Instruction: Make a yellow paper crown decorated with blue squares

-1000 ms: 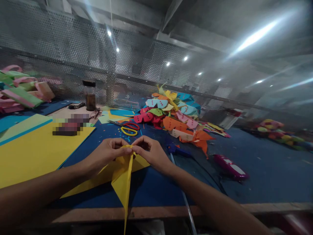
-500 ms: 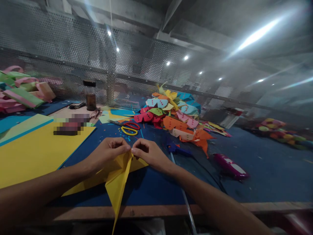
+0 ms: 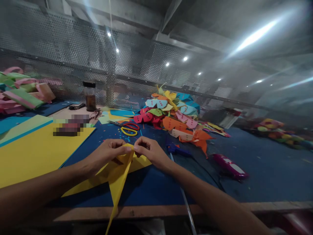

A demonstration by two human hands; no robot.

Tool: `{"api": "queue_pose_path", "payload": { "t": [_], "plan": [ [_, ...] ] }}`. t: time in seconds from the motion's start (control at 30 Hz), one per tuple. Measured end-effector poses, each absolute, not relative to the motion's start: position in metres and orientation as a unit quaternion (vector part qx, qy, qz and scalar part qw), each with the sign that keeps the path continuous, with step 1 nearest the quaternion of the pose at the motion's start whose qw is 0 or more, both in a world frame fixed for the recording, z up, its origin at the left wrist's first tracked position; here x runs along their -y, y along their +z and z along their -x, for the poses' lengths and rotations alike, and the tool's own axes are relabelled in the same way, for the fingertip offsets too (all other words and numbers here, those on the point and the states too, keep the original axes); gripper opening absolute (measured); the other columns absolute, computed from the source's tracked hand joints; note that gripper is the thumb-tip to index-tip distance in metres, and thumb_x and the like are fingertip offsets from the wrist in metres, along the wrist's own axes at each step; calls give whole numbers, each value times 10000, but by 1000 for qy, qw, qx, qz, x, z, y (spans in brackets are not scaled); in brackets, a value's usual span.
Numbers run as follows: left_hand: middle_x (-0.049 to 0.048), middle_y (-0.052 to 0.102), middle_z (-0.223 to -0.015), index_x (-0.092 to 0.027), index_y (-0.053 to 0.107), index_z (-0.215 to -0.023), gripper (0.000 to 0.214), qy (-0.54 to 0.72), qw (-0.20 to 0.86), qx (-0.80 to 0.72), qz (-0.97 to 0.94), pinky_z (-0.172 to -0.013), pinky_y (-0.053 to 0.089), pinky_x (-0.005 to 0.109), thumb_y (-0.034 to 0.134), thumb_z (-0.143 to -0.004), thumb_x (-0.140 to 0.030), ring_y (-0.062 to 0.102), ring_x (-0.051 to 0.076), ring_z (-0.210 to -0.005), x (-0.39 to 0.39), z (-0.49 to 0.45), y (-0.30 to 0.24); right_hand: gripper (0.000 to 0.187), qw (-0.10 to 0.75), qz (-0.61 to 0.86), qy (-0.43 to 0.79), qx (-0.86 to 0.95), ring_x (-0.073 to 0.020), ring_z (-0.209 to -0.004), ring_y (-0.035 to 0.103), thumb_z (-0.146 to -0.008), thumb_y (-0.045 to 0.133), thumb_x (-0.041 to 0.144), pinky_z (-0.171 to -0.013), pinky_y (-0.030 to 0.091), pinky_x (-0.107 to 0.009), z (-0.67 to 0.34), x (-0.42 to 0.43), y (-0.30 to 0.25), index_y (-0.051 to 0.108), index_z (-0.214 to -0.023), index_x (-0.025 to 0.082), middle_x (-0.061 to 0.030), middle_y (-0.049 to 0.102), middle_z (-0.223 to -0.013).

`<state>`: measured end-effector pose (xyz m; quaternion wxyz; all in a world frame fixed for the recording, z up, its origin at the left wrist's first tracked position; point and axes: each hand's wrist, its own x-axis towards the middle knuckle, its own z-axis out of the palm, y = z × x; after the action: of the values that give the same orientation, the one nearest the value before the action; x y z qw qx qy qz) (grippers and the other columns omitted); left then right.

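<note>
A folded piece of yellow paper [image 3: 119, 176] is pinched between both my hands over the near part of the blue table. My left hand [image 3: 111, 153] grips its top edge between thumb and fingers. Close against it, my right hand [image 3: 149, 150] pinches the same top corner. One pointed end of the paper hangs down past the table's front edge, and a wider yellow part spreads low behind my wrists. Beyond my hands lie scissors [image 3: 129, 131] with one red and one yellow handle loop. Right of my right hand rests a blue glue gun [image 3: 178, 148] with a cord.
Folded coloured paper shapes [image 3: 176, 111] are heaped at the back middle. Yellow sheets [image 3: 36, 153] lie at left, a pixelated object on them. A dark-lidded jar [image 3: 90, 98] stands behind. A purple device [image 3: 230, 166] lies at right. Perforated metal screening [image 3: 61, 49] runs along the back.
The paper's top fold now shows higher between my fingertips, and its hanging tip has swung slightly left. My right hand has shifted a little to the right.
</note>
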<state>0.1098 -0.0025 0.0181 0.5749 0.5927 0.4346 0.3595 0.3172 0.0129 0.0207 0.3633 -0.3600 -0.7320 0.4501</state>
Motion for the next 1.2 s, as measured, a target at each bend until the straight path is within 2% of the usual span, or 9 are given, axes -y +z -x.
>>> {"api": "queue_pose_path", "payload": {
  "t": [0.13,0.23,0.43,0.6,0.8,0.93,1.1,1.2],
  "plan": [
    [59,773,-730,-157,776,-750,439,308,646,-440,-542,-642,466,291,946,-502,-478,648,203,-668,-1,-111,7,301,409,366,425,720,-145,-693,576,-861,690,490,-702,478,-289,-321,-20,19,591,-814,210,22,589,-747],
    [76,794,-733,-146,791,-726,439,294,659,-434,-540,-685,501,302,973,-468,-451,675,214,-689,-5,-110,-1,312,420,371,413,718,-147,-692,576,-865,690,502,-711,490,-293,-322,-22,18,583,-811,214,24,584,-742],
    [73,795,-702,-149,800,-701,394,313,645,-422,-554,-605,467,277,965,-509,-452,639,183,-608,-2,-109,3,430,396,377,422,723,-151,-701,595,-903,668,622,-713,485,-287,-318,-14,21,588,-813,209,16,607,-738],
    [58,799,-702,-162,813,-729,332,327,646,-406,-558,-636,477,271,958,-571,-415,650,176,-624,-1,-109,2,488,363,389,404,744,-146,-673,572,-878,700,656,-692,469,-277,-316,-9,22,578,-732,207,17,594,-688],
    [71,816,-752,-167,828,-721,348,297,652,-386,-581,-692,509,292,934,-633,-487,685,196,-675,-6,-107,-8,517,378,389,395,741,-148,-673,558,-863,697,688,-696,465,-274,-319,-11,24,568,-709,211,15,587,-683],
    [68,807,-730,-162,830,-700,347,302,639,-397,-586,-660,484,279,938,-611,-479,657,186,-646,-4,-107,-4,506,361,390,405,744,-154,-709,578,-881,675,683,-715,464,-274,-318,-9,25,587,-742,205,7,610,-715],
    [53,775,-684,-159,810,-665,341,292,632,-405,-593,-625,439,264,928,-602,-473,614,169,-615,-1,-108,5,482,342,382,423,747,-151,-721,571,-852,729,653,-702,456,-268,-316,-6,24,631,-792,185,3,625,-762],
    [50,775,-721,-164,813,-719,349,290,633,-399,-597,-620,414,256,916,-619,-483,612,170,-642,-2,-107,5,484,351,388,414,745,-154,-707,574,-859,714,657,-704,463,-272,-317,-8,23,621,-765,192,0,629,-735]
  ]
}}
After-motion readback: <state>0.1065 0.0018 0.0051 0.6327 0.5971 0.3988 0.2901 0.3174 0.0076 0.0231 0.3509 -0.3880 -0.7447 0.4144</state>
